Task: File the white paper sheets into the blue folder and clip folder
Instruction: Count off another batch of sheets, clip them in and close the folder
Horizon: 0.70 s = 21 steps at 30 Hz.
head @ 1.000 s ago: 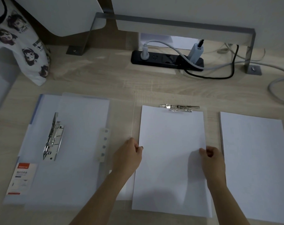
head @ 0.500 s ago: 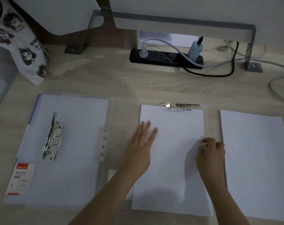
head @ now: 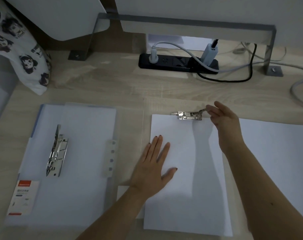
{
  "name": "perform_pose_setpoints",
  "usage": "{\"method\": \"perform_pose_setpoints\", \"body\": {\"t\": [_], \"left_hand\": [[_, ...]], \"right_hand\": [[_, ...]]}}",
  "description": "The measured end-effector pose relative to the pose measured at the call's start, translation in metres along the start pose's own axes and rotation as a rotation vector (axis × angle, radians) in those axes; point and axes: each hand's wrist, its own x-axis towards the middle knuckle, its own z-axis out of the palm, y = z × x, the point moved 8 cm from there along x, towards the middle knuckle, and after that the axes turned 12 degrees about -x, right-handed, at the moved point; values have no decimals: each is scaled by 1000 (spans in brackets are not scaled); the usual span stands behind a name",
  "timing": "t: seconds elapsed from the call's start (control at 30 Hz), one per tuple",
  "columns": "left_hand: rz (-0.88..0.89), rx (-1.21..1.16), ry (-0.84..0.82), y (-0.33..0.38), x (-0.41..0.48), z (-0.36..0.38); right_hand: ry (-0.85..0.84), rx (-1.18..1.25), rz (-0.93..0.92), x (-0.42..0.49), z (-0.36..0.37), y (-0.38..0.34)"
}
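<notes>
Currently your left hand point(head: 154, 168) is lying flat, fingers straight, pressing the white sheet point(head: 190, 179) at frame centre. The sheet's top edge is meeting the silver clamp of the clip folder point(head: 187, 116). Your right hand point(head: 225, 123) is reaching the raised lever point(head: 199, 111), fingers loosely extended; pinching or merely touching, cannot tell (blur). The blue folder point(head: 81, 170) is lying open at frame left, pale and translucent.

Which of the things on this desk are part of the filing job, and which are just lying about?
In the job: blue folder, clip folder's metal clip, white sheet under the left hand, paper stack on the right, right hand touching the clip lever.
Lying about: power strip, cables, printed bag, metal stand.
</notes>
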Motion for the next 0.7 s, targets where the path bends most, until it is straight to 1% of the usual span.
{"method": "perform_pose_setpoints", "body": {"t": [0.07,0.17,0.33,0.43,0.57,0.7], "left_hand": [[1,-5,8,-1,0,0],[2,-12,28,-1,1,-2],[7,-37,56,0,1,-2],[-2,-31,59,-1,1,-3],[-19,-26,50,-3,2,-2],[-44,-28,29,-4,2,0]], "right_hand": [[-55,-171,-140,-8,15,-13],[-130,-520,-299,-12,40,-18],[-170,-871,-494,-20,67,-16],[-181,-1050,-563,-25,77,-8],[-202,-1305,-580,-26,91,5],[-166,-1476,-628,-27,103,9]]}}
